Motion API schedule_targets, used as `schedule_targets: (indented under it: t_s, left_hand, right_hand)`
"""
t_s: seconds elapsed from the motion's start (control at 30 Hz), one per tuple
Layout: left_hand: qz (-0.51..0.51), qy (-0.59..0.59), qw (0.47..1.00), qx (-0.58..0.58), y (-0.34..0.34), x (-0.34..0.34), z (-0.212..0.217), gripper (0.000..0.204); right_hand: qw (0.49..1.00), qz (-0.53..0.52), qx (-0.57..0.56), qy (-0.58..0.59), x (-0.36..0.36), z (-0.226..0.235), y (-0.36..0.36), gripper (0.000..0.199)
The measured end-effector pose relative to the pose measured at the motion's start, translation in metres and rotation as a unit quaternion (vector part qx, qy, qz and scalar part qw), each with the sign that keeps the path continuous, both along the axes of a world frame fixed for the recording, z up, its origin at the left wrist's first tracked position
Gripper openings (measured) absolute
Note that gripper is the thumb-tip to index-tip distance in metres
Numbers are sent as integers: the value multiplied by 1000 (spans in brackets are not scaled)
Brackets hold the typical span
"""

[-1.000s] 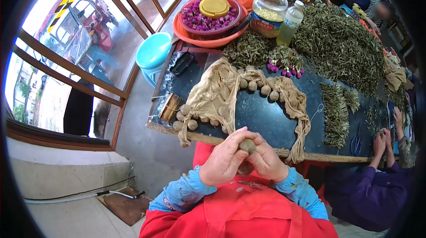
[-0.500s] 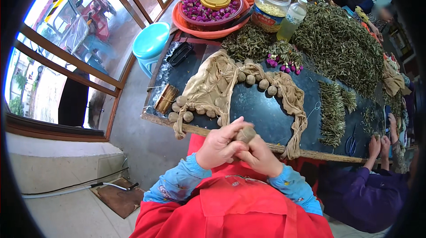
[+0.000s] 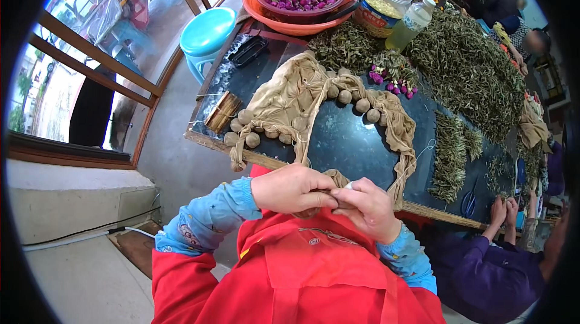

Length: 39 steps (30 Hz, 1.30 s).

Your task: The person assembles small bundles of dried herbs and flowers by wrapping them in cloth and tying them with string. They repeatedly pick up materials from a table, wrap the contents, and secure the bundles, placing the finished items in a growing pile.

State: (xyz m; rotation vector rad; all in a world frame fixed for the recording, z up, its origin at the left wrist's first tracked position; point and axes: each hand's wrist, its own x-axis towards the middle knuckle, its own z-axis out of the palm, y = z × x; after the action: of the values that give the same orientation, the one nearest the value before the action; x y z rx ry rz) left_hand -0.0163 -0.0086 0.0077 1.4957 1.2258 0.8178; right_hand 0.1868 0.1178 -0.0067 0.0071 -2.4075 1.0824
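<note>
A tan cloth (image 3: 338, 180) is pinched between both closed hands, left hand (image 3: 294, 189) and right hand (image 3: 367, 206), seemingly mid-wrap; firm twisting is likely needed next.

We record a dark-topped table (image 3: 338, 142) with a wooden front edge, bearing a tan cloth (image 3: 290, 97) draped in an arc and a row of small round tan balls (image 3: 353, 101) along it. At its left end lie a bundle of short brown sticks (image 3: 222, 111) and a black tray (image 3: 248, 51). Heaps of dried green herbs (image 3: 471, 70), purple flower heads (image 3: 393, 82), an orange basin (image 3: 284, 19), a glass jar (image 3: 379, 6), a plastic bottle (image 3: 411, 22) and blue scissors (image 3: 469, 203) occupy the rest.
</note>
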Motion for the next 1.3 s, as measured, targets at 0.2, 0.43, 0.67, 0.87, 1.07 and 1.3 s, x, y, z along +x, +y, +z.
schedule_targets:
  t_s: [0.2, 0.43, 0.67, 0.87, 1.07, 1.3]
  left_hand:
    - [-34, -43, 998, 3, -2, 0, -2, 19]
    - [-44, -69, 997, -13, -4, -4, -1, 18]
    - [102, 90, 986, 98, -5, 11, -7, 12]
    - [98, 163, 980, 52, -25, 8, 23, 15]
    - [29, 275, 960, 48, -41, -17, 53, 10]
    - [109, 119, 986, -46, -41, -10, 10, 16]
  right_hand:
    - [999, 4, -38, -27, 7, 7, -5, 41]
    - [989, 5, -149, -6, 7, 1, -9, 41]
    - [998, -37, -38, -28, 1, -6, -4, 42]
    - [999, -35, 33, 14, -16, -1, -11, 44]
    - [999, 14, 28, -13, -52, 10, -27, 33]
    - [997, -1, -81, 10, -53, 4, -28, 33]
